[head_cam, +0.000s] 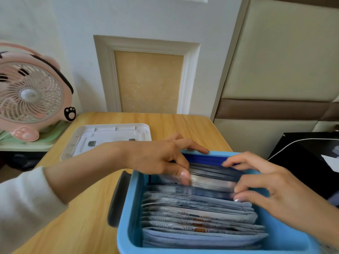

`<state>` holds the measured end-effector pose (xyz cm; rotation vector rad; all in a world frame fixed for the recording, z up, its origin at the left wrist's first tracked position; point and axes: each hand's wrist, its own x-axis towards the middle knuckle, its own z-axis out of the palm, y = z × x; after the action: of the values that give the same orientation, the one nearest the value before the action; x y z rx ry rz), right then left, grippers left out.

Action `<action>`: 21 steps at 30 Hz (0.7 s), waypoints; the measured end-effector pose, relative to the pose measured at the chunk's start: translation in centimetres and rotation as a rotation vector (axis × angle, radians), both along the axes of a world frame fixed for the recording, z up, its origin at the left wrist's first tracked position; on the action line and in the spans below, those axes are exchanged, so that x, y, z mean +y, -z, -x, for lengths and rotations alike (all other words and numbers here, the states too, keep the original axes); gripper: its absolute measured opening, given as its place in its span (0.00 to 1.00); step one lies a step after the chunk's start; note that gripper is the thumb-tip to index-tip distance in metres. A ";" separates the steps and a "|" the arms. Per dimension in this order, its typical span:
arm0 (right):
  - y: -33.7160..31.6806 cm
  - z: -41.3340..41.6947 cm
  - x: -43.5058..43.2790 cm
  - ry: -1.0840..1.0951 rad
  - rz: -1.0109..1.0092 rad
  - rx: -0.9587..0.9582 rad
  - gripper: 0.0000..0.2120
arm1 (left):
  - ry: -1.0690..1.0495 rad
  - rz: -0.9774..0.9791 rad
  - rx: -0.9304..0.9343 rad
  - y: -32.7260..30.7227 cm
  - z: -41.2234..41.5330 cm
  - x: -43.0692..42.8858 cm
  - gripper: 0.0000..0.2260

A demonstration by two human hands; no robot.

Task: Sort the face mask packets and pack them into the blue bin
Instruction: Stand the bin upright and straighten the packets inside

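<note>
Head view shows the face mask packets [200, 217] standing on edge in a row inside the blue bin [128, 208], so each top edge can be thumbed. At the bin's far end the left hand [159, 158] pinches a dark bunch between thumb and forefinger. The right hand [275, 189] hooks curled fingertips over neighbouring edges, probably parting the row to group like packets.

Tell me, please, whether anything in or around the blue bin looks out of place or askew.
Nothing stands out. The packets stand on edge in a fairly neat row inside the blue bin, none spilled over its rim. The white lid lies flat on the table behind it, which suits packing.
</note>
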<state>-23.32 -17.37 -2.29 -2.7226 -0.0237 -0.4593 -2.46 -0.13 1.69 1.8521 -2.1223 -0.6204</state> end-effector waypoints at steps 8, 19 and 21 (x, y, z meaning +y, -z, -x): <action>0.3 -0.1 -0.1 -0.031 -0.057 -0.088 0.19 | 0.001 0.003 -0.028 0.5 -0.5 -0.3 0.09; -0.8 1.8 0.6 0.191 0.115 -0.226 0.18 | -0.448 0.037 0.121 -0.1 -1.9 1.3 0.13; -0.8 3.2 0.1 0.492 0.121 -0.083 0.34 | -0.487 0.004 -0.042 0.8 -1.6 1.6 0.13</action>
<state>-26.57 -17.32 -1.46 -2.8126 0.6267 -0.7255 -0.82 1.51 0.89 2.2773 -1.5910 -0.4601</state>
